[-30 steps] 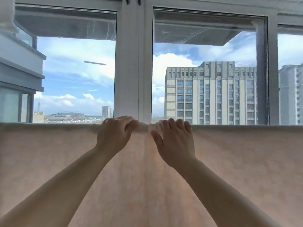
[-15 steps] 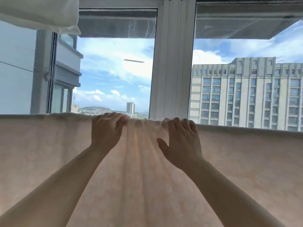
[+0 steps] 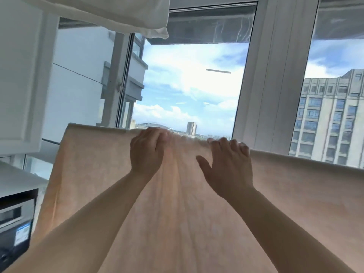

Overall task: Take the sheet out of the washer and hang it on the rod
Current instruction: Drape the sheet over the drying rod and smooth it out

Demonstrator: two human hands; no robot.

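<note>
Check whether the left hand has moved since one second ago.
Yes, leftward: the left hand was under the window post, and now grips the sheet well left of it.

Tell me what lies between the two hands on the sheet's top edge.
Head view: only bunched, wrinkled sheet lies between the left hand and right hand.

- The sheet (image 3: 102, 174) is showing as matt peach cloth with a soft, faintly fuzzy nap, creasing between the hands.
- Above the sheet, a white cloth (image 3: 118, 12) is hanging smooth and matt.
- The window frame (image 3: 275, 75) is looking like smooth white painted metal or plastic.
- Left of the sheet, an appliance (image 3: 13, 223) is showing a glossy dark front.
</note>
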